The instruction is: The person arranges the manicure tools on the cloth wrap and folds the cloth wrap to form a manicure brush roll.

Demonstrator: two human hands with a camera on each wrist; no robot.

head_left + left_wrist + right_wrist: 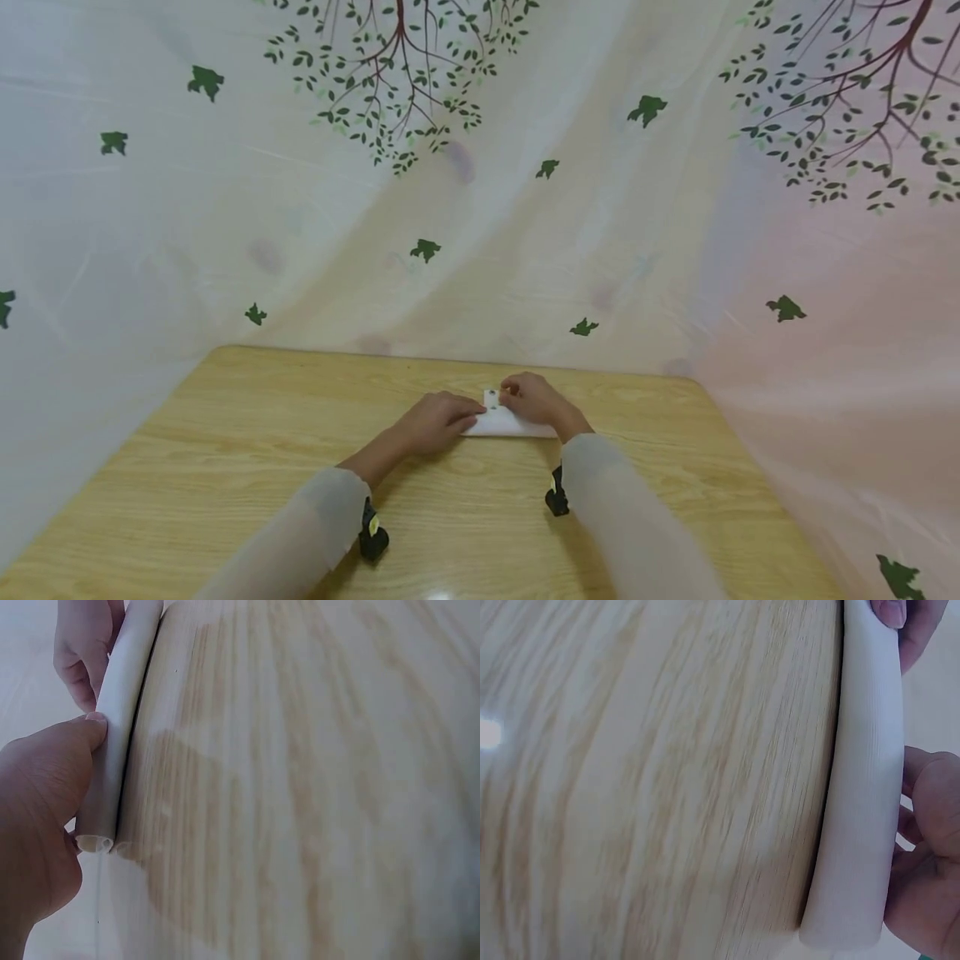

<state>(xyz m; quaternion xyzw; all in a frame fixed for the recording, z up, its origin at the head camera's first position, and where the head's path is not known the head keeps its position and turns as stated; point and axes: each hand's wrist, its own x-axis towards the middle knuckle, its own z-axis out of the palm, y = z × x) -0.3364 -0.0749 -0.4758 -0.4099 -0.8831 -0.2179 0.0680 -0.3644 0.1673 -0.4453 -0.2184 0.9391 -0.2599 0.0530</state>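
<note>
A long white roll lies across the wooden table, between the two hands. Its near end in the left wrist view shows a hollow, curled edge on the white roll. Behind it, a small white tab with dark spots stands out. My left hand grips the roll's left part, its thumb on the surface and the other fingers mostly hidden behind. My right hand is at the back of the roll, bent fingers beside the tab; I cannot tell whether they pinch it.
The wooden table has its far edge just beyond the hands. A pale curtain printed with leaves and branches hangs behind and at both sides. Small black devices sit at both wrists, below pale sleeves.
</note>
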